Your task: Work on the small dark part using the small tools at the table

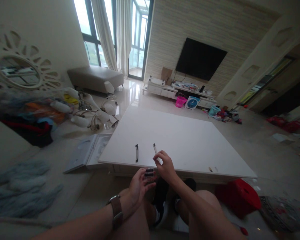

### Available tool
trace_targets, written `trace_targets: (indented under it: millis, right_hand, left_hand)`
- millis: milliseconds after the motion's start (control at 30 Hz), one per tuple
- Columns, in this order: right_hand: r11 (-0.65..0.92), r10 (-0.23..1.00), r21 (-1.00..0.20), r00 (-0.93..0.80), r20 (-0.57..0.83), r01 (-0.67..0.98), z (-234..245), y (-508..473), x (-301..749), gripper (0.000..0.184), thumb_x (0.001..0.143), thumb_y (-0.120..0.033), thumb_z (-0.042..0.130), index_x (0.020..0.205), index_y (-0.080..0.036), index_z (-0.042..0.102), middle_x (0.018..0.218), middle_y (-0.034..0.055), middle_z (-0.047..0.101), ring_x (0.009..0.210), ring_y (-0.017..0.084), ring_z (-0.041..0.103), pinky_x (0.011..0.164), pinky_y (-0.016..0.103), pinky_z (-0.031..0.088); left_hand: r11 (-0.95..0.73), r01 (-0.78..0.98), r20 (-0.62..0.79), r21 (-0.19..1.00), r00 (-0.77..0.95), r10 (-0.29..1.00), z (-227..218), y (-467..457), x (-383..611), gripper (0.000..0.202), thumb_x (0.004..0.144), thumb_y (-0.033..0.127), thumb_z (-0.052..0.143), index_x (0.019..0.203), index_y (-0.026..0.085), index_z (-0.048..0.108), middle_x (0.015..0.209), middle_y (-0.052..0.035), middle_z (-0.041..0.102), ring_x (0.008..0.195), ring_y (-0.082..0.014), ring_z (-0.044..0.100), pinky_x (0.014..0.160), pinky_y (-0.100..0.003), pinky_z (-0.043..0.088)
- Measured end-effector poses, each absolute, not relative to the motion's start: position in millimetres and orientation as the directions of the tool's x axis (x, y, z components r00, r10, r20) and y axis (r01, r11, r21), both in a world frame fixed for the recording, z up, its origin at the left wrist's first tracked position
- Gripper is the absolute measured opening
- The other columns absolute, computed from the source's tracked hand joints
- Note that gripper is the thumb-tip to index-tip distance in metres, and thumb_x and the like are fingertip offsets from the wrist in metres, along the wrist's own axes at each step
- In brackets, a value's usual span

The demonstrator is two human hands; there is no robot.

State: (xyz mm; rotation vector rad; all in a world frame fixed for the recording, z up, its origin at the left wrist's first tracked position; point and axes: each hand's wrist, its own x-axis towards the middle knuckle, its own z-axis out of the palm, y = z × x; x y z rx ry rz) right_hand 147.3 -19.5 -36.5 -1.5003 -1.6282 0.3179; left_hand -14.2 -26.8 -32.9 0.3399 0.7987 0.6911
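My left hand (139,186) is turned palm up just in front of the table's near edge, its fingers partly curled. Against the fingers it holds small black pieces (149,172), too small to name. My right hand (165,166) pinches a slim white stick with a dark tip (155,149) between thumb and fingers, over the near edge of the white table (180,136). To the left of it, a thin tool with a dark head and a light handle (137,154) lies flat on the tabletop.
Two small bits (210,169) lie near the table's right front edge. A red stool (240,198) stands to the right of my legs. On the left are an opened flat box (90,151), a chandelier (95,113) and a heap of bags (40,110). Across the room hangs a television (201,59).
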Motion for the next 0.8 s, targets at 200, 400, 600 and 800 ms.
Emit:
trace_targets:
  millis: [200, 400, 600, 800]
  right_hand:
    - [0.232, 0.885, -0.680, 0.139, 0.444, 0.695, -39.0, -16.9, 150.8, 0.016, 0.083, -0.007, 0.055, 0.081, -0.022, 0.059, 0.084, 0.0027, 0.060, 0.085, 0.021, 0.055, 0.078, 0.034, 0.043]
    - [0.221, 0.883, -0.735, 0.189, 0.430, 0.641, -42.5, -17.7, 149.9, 0.007, 0.085, -0.015, 0.058, 0.084, -0.021, 0.058, 0.082, 0.0018, 0.060, 0.080, 0.019, 0.057, 0.075, 0.032, 0.045]
    - [0.207, 0.882, -0.759, 0.217, 0.417, 0.618, -46.1, -16.4, 151.5, 0.006, 0.087, -0.019, 0.061, 0.083, -0.021, 0.057, 0.078, 0.0012, 0.061, 0.076, 0.019, 0.058, 0.073, 0.032, 0.048]
    - [0.253, 0.889, -0.747, 0.157, 0.430, 0.615, -39.8, -18.6, 148.0, 0.011, 0.089, -0.016, 0.059, 0.094, -0.022, 0.066, 0.088, 0.0033, 0.063, 0.082, 0.018, 0.060, 0.075, 0.031, 0.049]
  left_hand:
    - [0.725, -0.438, -0.536, 0.531, 0.489, 0.688, -33.4, -25.6, -14.5, 0.017, 0.085, 0.027, 0.056, 0.092, 0.013, 0.063, 0.097, -0.0133, 0.071, 0.082, -0.0228, 0.070, 0.069, -0.033, 0.054]
    - [0.727, -0.444, -0.527, 0.524, 0.502, 0.686, -31.9, -23.4, -14.0, 0.017, 0.087, 0.028, 0.054, 0.094, 0.014, 0.061, 0.098, -0.0134, 0.071, 0.083, -0.0226, 0.070, 0.069, -0.033, 0.055]
    - [0.727, -0.445, -0.529, 0.522, 0.500, 0.686, -32.7, -25.4, -14.8, 0.017, 0.085, 0.028, 0.056, 0.092, 0.014, 0.062, 0.096, -0.0130, 0.071, 0.082, -0.0225, 0.070, 0.069, -0.033, 0.055]
    - [0.720, -0.463, -0.505, 0.518, 0.514, 0.694, -29.3, -25.7, -13.9, 0.018, 0.086, 0.027, 0.055, 0.093, 0.014, 0.063, 0.096, -0.0121, 0.071, 0.084, -0.0229, 0.070, 0.067, -0.032, 0.055]
